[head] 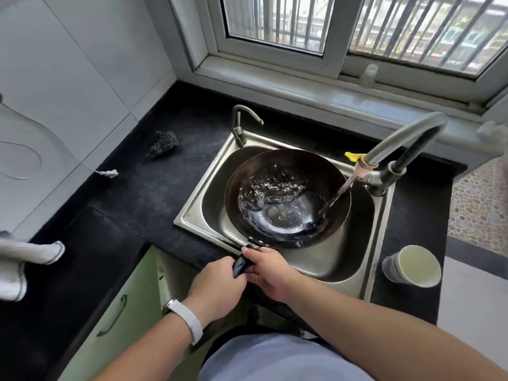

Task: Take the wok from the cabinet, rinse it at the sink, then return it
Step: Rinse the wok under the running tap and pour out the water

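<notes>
The wok [287, 199] sits in the sink [341, 259], tap [406, 141] behind right, paper cup [411, 266] right, scourer [164, 144] left on the counter [154, 193]

Place: home kitchen | steel sink [368, 215] (tap [406, 138] running) | black counter [143, 193] | tiled wall [68, 78]

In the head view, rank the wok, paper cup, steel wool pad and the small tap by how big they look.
1. wok, by far the largest.
2. paper cup, though it sits nearer the camera.
3. small tap and steel wool pad look about alike, so I won't rank them.
</notes>
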`<action>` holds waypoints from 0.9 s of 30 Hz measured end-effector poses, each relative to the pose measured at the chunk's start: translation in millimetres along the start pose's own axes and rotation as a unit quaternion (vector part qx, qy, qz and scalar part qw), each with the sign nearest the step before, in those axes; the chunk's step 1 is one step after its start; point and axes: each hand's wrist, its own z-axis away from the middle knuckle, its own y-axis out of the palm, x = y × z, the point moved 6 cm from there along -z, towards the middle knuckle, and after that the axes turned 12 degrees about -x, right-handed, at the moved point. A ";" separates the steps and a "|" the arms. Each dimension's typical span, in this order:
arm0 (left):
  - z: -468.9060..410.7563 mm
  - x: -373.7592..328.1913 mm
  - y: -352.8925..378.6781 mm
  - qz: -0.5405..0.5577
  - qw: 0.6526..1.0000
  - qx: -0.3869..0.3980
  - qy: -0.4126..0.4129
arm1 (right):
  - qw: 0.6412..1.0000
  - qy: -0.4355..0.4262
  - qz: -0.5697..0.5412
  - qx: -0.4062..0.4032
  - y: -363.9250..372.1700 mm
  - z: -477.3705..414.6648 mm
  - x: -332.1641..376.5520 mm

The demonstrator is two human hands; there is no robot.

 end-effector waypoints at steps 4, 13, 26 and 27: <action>2.9 1.3 -1.0 -0.014 1.000 -0.015 0.009 | 1.000 -0.001 0.001 0.002 0.8 3.5 1.9; 4.8 2.4 -3.1 0.030 0.999 -0.035 -0.012 | 0.999 -0.026 0.020 0.012 4.2 3.8 7.2; 12.2 2.7 5.5 0.081 0.996 -0.037 -0.022 | 0.996 -0.052 0.068 -0.003 -6.3 5.4 7.4; 11.1 2.6 5.6 0.082 0.996 -0.035 -0.022 | 0.996 -0.053 0.068 -0.005 -6.5 5.3 8.1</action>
